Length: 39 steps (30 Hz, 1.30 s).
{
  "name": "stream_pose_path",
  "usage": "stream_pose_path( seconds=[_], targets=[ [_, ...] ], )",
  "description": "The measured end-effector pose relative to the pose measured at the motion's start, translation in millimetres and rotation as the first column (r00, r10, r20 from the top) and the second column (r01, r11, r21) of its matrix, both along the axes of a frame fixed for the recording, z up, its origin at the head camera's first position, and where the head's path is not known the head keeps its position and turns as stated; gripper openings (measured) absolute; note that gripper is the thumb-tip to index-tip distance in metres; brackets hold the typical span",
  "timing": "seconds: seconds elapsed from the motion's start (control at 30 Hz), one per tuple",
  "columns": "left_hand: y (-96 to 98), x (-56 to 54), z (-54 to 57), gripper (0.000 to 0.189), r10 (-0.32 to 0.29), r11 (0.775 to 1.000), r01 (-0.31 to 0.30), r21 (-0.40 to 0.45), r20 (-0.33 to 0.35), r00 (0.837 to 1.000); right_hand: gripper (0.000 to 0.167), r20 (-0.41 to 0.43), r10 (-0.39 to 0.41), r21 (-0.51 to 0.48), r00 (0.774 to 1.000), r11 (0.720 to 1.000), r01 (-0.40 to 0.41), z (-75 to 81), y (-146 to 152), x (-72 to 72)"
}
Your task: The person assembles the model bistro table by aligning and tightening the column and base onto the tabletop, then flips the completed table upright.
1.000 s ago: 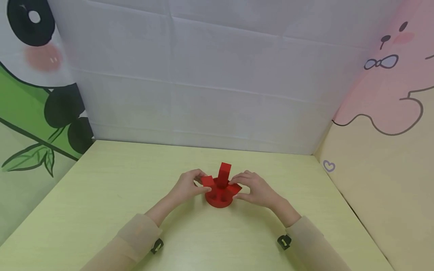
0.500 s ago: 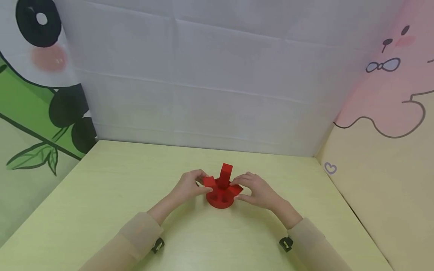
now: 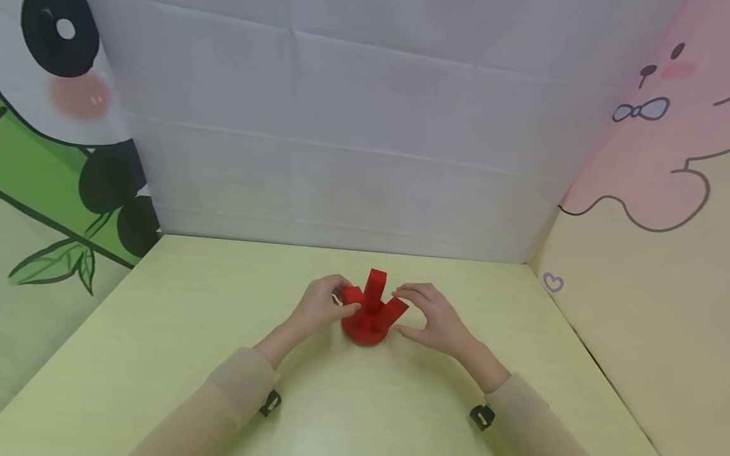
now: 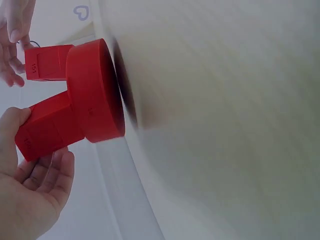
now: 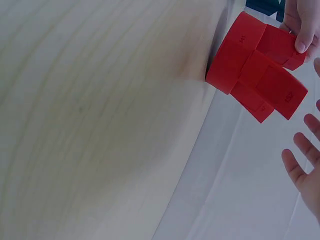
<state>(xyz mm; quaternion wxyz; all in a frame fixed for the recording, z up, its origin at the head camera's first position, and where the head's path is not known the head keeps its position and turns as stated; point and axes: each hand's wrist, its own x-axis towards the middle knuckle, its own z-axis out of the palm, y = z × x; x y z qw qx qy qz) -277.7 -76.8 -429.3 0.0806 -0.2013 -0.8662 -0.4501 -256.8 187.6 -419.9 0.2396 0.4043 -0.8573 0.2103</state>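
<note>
A round red base with several square red blocks standing out of its top is between my two hands in the head view. My left hand pinches the left block between thumb and fingers. The back block sticks up untouched. On the right, another block slants outward, a number marked near its end. My right hand curves around that block's end, its fingers apart from it in the right wrist view. A dark shadow lies along the base's underside in the left wrist view.
The pale wooden table reaches back to a white sheet wall. Printed panels stand at both sides, a green and white one and a pink and cream one. Black wrist mounts hang below the sleeves.
My right hand has let go of the right block and its fingers have spread. The red piece has tilted slightly with my left hand, which has risen a little and still holds its block.
</note>
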Motion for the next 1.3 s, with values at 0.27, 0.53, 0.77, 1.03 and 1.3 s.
stream_pose_path(
  seconds=[0.27, 0.53, 0.77, 1.03, 1.3],
  targets=[
    [2.1, 1.0, 19.3, 0.027, 0.149, 0.989, -0.148, 0.023, -0.055, 0.987, 0.054, -0.088, -0.009, -0.08, 0.996, 0.997, 0.002, 2.3, -13.7, 6.6],
    [6.1, 6.5, 45.9, 0.03, 0.25, 0.964, -0.248, 0.099, -0.01, 0.968, 0.051, -0.16, 0.003, -0.052, 0.987, 0.999, -0.011, -2.4, -27.9, 9.7],
    [10.4, 19.6, 59.4, 0.03, 0.267, 0.95, -0.275, 0.145, 0.073, 0.961, 0.05, -0.265, 0.008, -0.038, 0.964, 0.999, -0.019, -5.2, -35.4, 10.5],
    [11.1, 30.1, 65.7, 0.029, 0.259, 0.947, -0.276, 0.167, 0.119, 0.959, 0.041, -0.337, 0.034, -0.023, 0.941, 0.999, -0.044, 1.6, -33.6, 12.0],
    [1.2, 32.3, 66.1, 0.036, 0.187, 0.963, -0.201, 0.179, 0.089, 0.978, 0.038, -0.264, 0.082, -0.095, 0.961, 0.989, -0.111, 13.3, -27.4, 16.3]
  ],
)
